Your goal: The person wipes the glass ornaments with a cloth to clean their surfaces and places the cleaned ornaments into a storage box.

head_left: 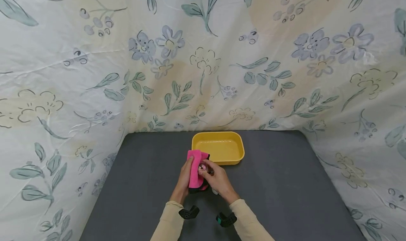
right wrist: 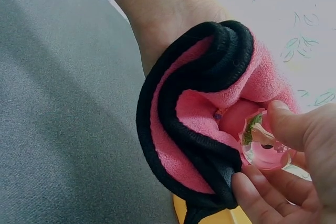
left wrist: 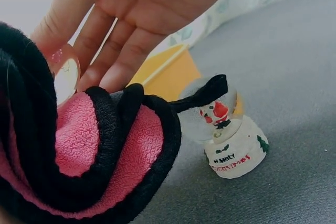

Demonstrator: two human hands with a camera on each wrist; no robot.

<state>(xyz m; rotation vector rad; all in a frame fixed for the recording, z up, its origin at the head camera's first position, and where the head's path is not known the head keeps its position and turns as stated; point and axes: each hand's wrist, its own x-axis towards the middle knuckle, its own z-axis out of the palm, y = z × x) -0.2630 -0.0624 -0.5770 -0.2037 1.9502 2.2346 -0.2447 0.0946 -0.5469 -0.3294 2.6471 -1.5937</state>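
Note:
My left hand (head_left: 183, 180) grips a folded pink cloth (head_left: 194, 168) with black edging. My right hand (head_left: 221, 180) is at the cloth's right side, pinching a small clear, pinkish round ornament (right wrist: 266, 139) between thumb and fingers. Something green and pale shows inside the ornament. It sits against the cloth's folds, where a smooth pink rounded surface (right wrist: 241, 118) also shows; whether that belongs to the ornament I cannot tell. Beyond the cloth, in the left wrist view, a snow globe (left wrist: 239, 153) with a red figure and a white lettered base stands on the table.
A yellow rectangular tray (head_left: 238, 159) lies just beyond the hands, near the table's back edge. The dark grey table (head_left: 279, 184) spreads to both sides. Floral fabric (head_left: 203, 103) hangs behind and at both sides. Each wrist wears a black band.

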